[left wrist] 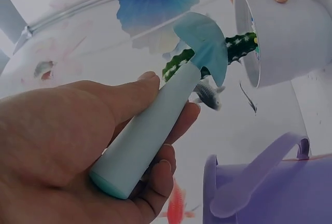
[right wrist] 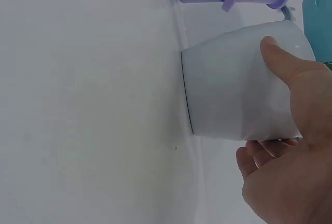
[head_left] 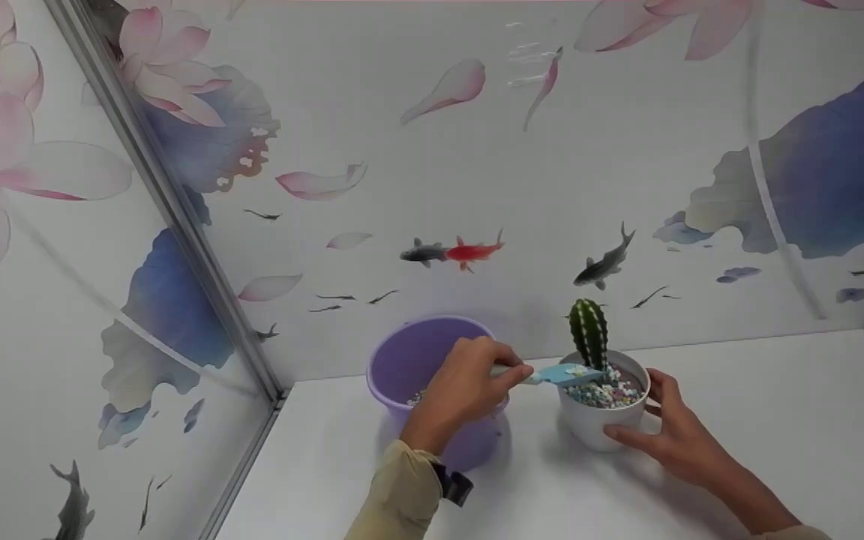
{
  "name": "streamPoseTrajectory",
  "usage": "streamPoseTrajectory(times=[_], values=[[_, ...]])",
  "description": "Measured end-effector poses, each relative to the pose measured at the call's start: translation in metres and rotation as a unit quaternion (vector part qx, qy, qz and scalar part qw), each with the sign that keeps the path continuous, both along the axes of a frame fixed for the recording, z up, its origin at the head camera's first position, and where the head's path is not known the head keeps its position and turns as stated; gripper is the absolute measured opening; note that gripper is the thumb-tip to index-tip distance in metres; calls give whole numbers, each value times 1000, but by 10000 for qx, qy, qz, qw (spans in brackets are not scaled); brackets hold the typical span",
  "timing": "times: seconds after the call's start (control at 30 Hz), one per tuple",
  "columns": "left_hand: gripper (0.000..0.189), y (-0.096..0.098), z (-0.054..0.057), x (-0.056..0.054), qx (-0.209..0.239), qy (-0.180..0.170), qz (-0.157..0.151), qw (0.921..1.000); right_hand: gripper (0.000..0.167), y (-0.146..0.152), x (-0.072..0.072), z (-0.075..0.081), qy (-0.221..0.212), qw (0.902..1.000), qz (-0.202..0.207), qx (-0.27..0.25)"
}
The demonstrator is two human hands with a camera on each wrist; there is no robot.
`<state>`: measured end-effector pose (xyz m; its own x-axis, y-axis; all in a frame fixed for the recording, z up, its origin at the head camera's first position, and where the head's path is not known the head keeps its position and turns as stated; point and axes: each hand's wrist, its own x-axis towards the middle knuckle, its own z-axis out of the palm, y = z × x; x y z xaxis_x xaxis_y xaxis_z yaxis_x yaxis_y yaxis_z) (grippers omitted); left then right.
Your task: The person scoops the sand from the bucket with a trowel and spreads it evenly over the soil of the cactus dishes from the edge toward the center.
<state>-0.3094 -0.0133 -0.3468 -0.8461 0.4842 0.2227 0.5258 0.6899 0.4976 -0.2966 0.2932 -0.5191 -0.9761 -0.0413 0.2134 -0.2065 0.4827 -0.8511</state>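
My left hand (head_left: 466, 382) grips the pale handle of a small trowel (head_left: 563, 375) with a light blue blade. Its blade is over the rim of a white flowerpot (head_left: 597, 431), beside a green ribbed cactus (head_left: 588, 330). Small multicoloured pebbles (head_left: 608, 396) fill the top of the pot around the cactus, and a few lie on the blade. On the pot's right side, my right hand (head_left: 676, 431) holds its wall, with the thumb in front and the fingers behind. In the left wrist view the trowel (left wrist: 148, 130) lies across my palm, fingers wrapped about its handle.
A purple bucket (head_left: 396, 360) stands left of the pot, with some pebbles (head_left: 418, 396) inside; my left forearm hides part of it. Its handle (left wrist: 259, 177) hangs at the side. Behind the white table (head_left: 777, 420) rises a wall (head_left: 522, 195) printed with flowers and fish.
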Motion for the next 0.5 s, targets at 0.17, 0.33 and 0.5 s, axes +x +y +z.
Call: streamPoseTrajectory(times=[0.17,0.33,0.5], values=[[18,-12,-1,0,157,44,113,9998,117,1,0,0,61,10000,36,61],[17,-24,0,1,356,156,179,9991,116,1,0,0,18,10000,61,60],[15,-37,-1,1,597,175,286,9977,117,1,-1,1,0,10000,57,-5]])
